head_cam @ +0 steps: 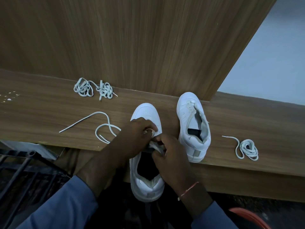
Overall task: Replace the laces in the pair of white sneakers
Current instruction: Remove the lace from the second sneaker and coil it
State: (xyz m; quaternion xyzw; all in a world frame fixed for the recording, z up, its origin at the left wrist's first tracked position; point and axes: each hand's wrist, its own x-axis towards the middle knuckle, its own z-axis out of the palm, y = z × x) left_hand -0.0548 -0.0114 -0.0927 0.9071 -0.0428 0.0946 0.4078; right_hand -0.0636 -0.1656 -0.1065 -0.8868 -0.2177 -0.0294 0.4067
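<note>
Both hands work the near sneaker (146, 184) overhanging the desk (247, 116) at its front edge, left hand (138, 133) pinching the lace (108, 124), right hand (171, 157) gripping the tongue (156, 146); steadier threading likely needs the shoe fully supported.

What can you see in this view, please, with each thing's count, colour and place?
sneakers: 2, white; near sneaker overhangs the table's front edge, far sneaker sits to its right
lace bundles: 2, pale grey, back of the table, left
loose lace: 1, pale grey, left of the near sneaker
coiled lace: 1, pale grey, right end of the table
table: 1, brown wood
panel: 1, brown wood, upright behind the table
rack: 1, black, lower left
orange object: 1, lower right corner, cut off
bracelet: 1, red thread, right wrist
sleeves: 2, blue
left grip: on the near sneaker's upper
right grip: at its tongue
</note>
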